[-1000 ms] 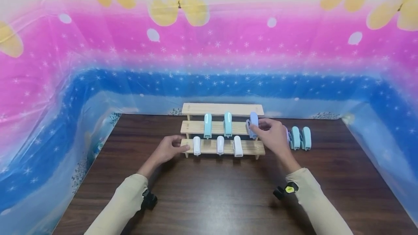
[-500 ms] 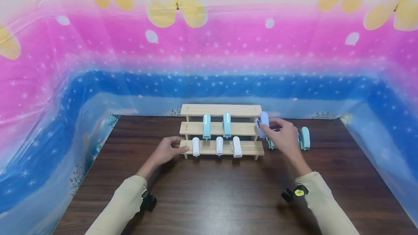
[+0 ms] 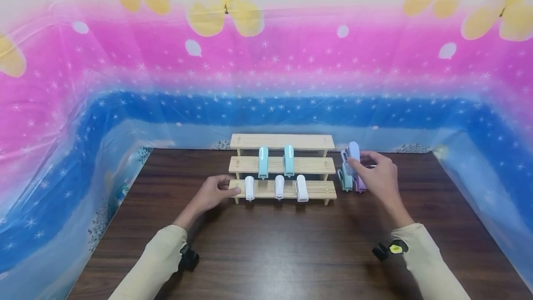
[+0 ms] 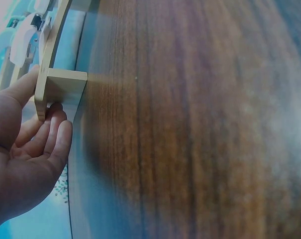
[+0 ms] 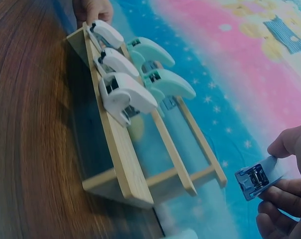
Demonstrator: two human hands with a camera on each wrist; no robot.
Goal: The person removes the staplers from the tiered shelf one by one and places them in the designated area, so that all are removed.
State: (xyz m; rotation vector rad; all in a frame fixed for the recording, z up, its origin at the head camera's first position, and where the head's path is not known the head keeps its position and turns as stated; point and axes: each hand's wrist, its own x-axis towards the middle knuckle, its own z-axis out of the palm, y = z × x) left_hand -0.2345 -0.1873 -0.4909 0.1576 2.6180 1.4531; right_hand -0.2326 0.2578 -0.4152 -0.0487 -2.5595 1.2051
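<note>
My right hand pinches a lavender-blue mini stapler between thumb and fingers, raised to the right of the three-tier wooden stand. In the right wrist view that stapler shows its open end with a spring inside. My left hand grips the left end of the stand's lowest tier; in the left wrist view the thumb lies against the board and the fingers curl below it. Three white staplers stand on the lowest tier, and two mint ones on the middle tier.
Right of the stand, a mint stapler and a purple stapler sit on the dark wooden table, partly behind the held one. My right hand covers the area beside them. A printed cloth hangs behind the table.
My right hand has carried the lavender-blue stapler rightward, from the middle tier's right end to beyond the stand. The left hand stays on the stand.
</note>
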